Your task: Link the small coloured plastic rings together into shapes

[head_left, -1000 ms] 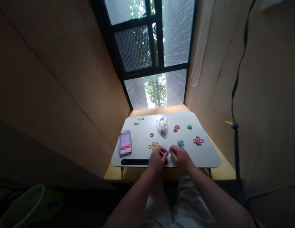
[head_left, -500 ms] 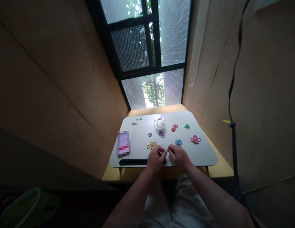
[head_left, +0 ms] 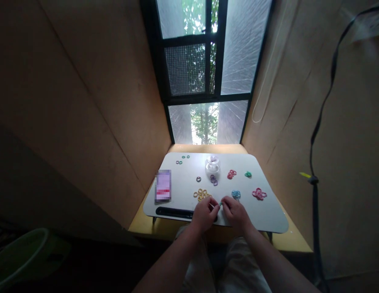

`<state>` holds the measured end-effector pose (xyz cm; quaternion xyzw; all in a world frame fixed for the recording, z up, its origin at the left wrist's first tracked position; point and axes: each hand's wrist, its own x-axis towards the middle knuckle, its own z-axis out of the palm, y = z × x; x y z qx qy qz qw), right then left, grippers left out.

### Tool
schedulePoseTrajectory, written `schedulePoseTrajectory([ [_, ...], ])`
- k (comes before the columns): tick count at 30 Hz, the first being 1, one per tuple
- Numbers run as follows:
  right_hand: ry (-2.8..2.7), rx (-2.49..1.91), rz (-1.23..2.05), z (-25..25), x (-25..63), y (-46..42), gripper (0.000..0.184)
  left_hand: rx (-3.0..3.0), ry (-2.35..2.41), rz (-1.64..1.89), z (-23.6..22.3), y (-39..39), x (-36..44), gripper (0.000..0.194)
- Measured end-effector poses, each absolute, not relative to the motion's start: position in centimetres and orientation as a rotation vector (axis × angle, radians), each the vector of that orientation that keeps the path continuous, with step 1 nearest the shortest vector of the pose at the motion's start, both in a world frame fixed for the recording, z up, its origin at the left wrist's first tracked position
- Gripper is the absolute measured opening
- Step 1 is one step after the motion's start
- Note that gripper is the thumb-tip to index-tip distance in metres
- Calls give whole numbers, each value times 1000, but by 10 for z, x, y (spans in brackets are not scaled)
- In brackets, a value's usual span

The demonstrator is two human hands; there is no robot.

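Observation:
Over the front of the white folding table [head_left: 177, 185], my left hand [head_left: 205, 214] and my right hand [head_left: 237, 211] are close together, fingers pinched. Between their fingertips is a small green hair tie [head_left: 220, 204], gripped from both sides; its exact shape is too small to make out. A cluster of yellow hair ties [head_left: 202, 194] lies just beyond my left hand, partly covered by it. Blue hair ties [head_left: 236, 194] are heaped right behind my right hand. Farther back lie purple hair ties [head_left: 213, 180] and a single dark one [head_left: 198, 179].
A clear plastic jar [head_left: 212, 165] stands at the back. Red [head_left: 231, 174], green [head_left: 248, 174] and pink hair ties [head_left: 259, 193] form piles on the right. Several loose rings [head_left: 180, 162] lie back left, above a blurred purple packet [head_left: 163, 186]. A black slot [head_left: 174, 212] runs along the front edge.
The camera view has shifted, so the table sits a little lower and to the right. Both hands keep their pinch on the green hair tie, with only slight finger movement.

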<state>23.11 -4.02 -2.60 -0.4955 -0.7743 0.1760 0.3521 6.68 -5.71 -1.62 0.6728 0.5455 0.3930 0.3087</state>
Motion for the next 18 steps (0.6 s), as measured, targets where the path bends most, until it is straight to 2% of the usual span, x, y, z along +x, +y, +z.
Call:
schedulePoseTrajectory([
  [11,-1912,-1239,599,-27,235,-38,18,1528,1300,1071,-9,-47,64,18],
  [18,-1932,-1235,604,-30,236,-34,20,1563,1221,1068,20,-18,67,20],
])
